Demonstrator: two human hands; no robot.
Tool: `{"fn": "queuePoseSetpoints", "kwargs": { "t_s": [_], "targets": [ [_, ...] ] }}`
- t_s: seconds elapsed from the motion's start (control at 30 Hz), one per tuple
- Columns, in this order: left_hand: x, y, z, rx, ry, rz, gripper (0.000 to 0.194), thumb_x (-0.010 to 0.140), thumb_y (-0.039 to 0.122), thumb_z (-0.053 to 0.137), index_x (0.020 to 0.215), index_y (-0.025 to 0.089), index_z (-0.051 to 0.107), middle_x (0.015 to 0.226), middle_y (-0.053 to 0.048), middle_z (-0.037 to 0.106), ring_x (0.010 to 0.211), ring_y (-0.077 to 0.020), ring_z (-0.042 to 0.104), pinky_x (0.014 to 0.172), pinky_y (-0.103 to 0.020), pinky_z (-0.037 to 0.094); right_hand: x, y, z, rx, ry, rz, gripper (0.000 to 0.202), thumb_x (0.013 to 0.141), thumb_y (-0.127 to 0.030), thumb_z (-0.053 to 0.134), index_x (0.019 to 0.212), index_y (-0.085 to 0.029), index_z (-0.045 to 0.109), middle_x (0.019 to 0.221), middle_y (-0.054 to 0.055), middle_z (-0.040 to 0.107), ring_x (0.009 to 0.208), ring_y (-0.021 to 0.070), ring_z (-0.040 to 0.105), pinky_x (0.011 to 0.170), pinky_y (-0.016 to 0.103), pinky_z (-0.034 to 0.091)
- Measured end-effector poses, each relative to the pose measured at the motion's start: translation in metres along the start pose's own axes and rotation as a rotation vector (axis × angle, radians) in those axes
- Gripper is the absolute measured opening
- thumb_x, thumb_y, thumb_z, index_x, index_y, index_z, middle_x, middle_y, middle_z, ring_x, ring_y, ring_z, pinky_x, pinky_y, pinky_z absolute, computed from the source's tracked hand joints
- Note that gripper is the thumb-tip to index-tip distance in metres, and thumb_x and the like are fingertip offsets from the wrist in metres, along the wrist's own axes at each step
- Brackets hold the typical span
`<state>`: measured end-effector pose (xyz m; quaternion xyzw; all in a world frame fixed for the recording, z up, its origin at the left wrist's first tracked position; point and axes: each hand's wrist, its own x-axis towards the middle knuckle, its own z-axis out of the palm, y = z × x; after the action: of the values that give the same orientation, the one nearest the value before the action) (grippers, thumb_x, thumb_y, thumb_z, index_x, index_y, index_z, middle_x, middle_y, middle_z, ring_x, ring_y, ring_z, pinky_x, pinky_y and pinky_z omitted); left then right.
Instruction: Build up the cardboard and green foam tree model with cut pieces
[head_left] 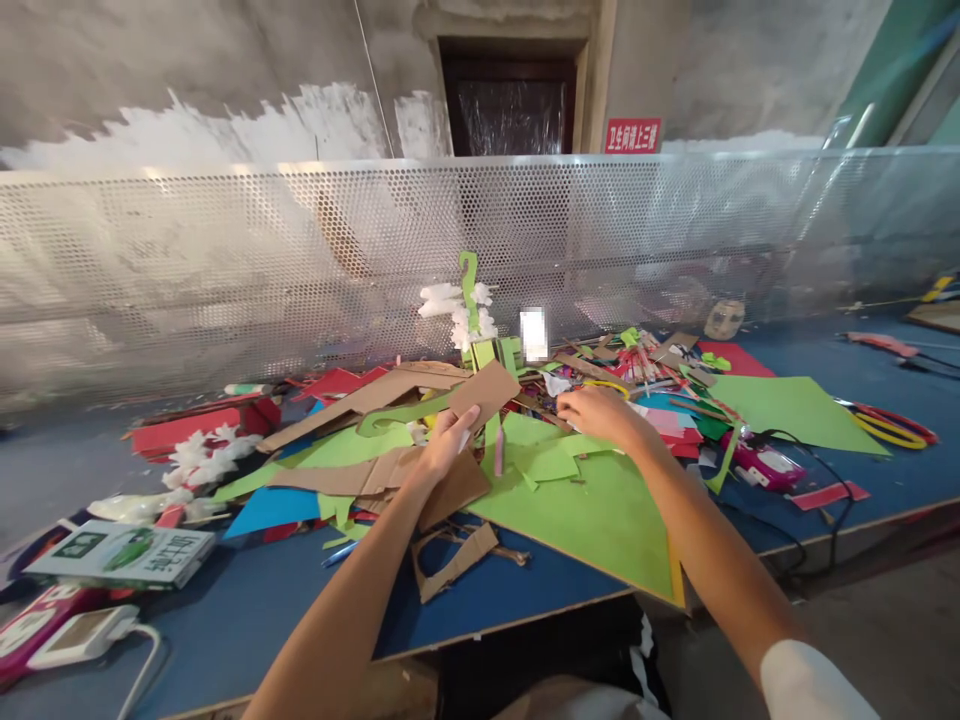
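My left hand (452,440) grips a small brown cardboard piece (487,388) by its lower left edge, tilted above the scrap pile. Over the right part of the heap, my right hand (596,412) is closed, fingers bent downward; what they hold, if anything, is hidden. A crumpled white scrap (556,383) lies just beyond its fingertips. Below and between the hands spreads a large green paper sheet (592,510). Behind the cardboard piece stands a green paper construction (470,290) with white tufts on its stem. More bent cardboard (360,478) lies left of my left hand.
A perforated metal screen (262,270) runs along the back of the blue table (247,620). Scissors (892,425) and a pink device (765,462) with a black cable lie right. A milk carton box (124,555) and a white-cabled charger (82,636) sit left.
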<state>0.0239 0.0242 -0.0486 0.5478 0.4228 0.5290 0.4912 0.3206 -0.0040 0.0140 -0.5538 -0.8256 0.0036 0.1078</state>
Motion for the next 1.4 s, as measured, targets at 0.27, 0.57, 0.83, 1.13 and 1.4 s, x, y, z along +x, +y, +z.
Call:
{"fn": "queuePoseSetpoints", "kwargs": {
  "t_s": [0.27, 0.57, 0.83, 1.13, 1.4],
  "targets": [
    [0.002, -0.002, 0.002, 0.009, -0.019, 0.007, 0.059, 0.067, 0.072, 0.084, 0.072, 0.019, 0.058, 0.055, 0.008, 0.042, 0.047, -0.0072, 0.035, 0.045, -0.023, 0.027, -0.001, 0.047, 0.004, -0.020, -0.027, 0.224, 0.028, 0.101, -0.019, 0.053, 0.101, -0.020, 0.080, 0.093, 0.011, 0.080, 0.084, 0.0245, 0.071, 0.069, 0.030, 0.040],
    [0.005, -0.007, -0.001, 0.021, -0.018, 0.042, 0.057, 0.069, 0.070, 0.082, 0.073, 0.018, 0.061, 0.055, 0.007, 0.044, 0.047, -0.0074, 0.035, 0.045, -0.024, 0.023, 0.000, 0.029, 0.024, -0.069, -0.072, 0.226, 0.036, 0.097, -0.026, 0.067, 0.132, -0.016, 0.065, 0.126, 0.019, 0.075, 0.115, 0.0329, 0.071, 0.088, 0.033, 0.047],
    [0.008, -0.005, -0.002, -0.010, -0.019, 0.085, 0.051, 0.071, 0.063, 0.084, 0.070, 0.017, 0.061, 0.054, 0.006, 0.045, 0.045, -0.0068, 0.034, 0.045, -0.024, 0.023, 0.004, 0.043, 0.027, -0.013, 0.001, 0.200, 0.034, 0.096, -0.033, 0.073, 0.126, -0.018, 0.066, 0.120, 0.013, 0.077, 0.110, 0.0263, 0.072, 0.084, 0.027, 0.047],
    [0.008, -0.007, -0.003, -0.008, -0.015, 0.094, 0.055, 0.069, 0.068, 0.084, 0.070, 0.018, 0.060, 0.053, 0.007, 0.042, 0.045, -0.0065, 0.032, 0.045, -0.023, 0.022, 0.029, 0.083, 0.023, -0.048, 0.097, 0.336, 0.027, 0.101, -0.027, 0.061, 0.124, -0.015, 0.072, 0.119, 0.018, 0.077, 0.110, 0.0283, 0.071, 0.085, 0.031, 0.048],
    [0.007, -0.007, -0.003, -0.009, 0.025, 0.056, 0.054, 0.068, 0.066, 0.085, 0.068, 0.019, 0.058, 0.052, 0.007, 0.041, 0.044, -0.0067, 0.034, 0.044, -0.024, 0.022, 0.063, 0.111, 0.042, 0.017, 0.028, 0.245, 0.032, 0.088, -0.020, 0.076, 0.120, -0.017, 0.072, 0.120, 0.014, 0.078, 0.102, 0.0266, 0.074, 0.082, 0.029, 0.053]
  ]
}}
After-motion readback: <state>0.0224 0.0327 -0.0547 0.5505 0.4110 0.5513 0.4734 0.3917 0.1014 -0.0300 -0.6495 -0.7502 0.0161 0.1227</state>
